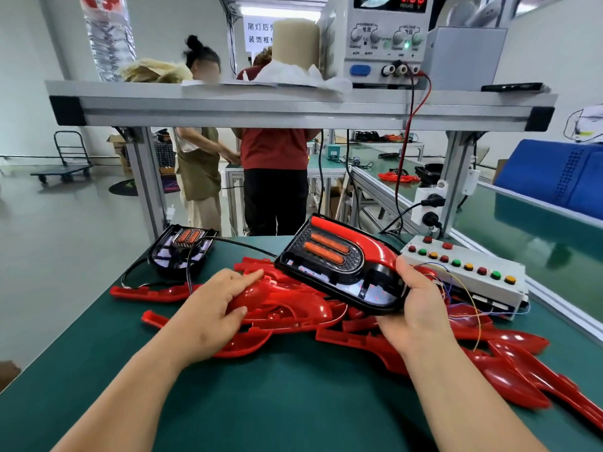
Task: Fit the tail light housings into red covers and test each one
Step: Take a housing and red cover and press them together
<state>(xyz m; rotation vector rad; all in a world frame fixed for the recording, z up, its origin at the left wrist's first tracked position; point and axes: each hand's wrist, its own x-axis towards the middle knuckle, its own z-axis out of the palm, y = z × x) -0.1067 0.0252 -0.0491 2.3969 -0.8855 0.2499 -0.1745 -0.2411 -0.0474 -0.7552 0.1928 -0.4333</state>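
Housing (pixel 336 265), head view: gripped at its near right end by right hand (pixel 414 298) and raised over the surface (pixel 293 402). Fitted cover (pixel 375 247) wraps its far right edge. Long axis runs far-left to near-right. Left hand (pixel 215 305) clasps loose cover (pixel 270 298) on the pile, just left of and below the housing. Button box (pixel 466 272) lies right, nearer right hand; probably the test point.
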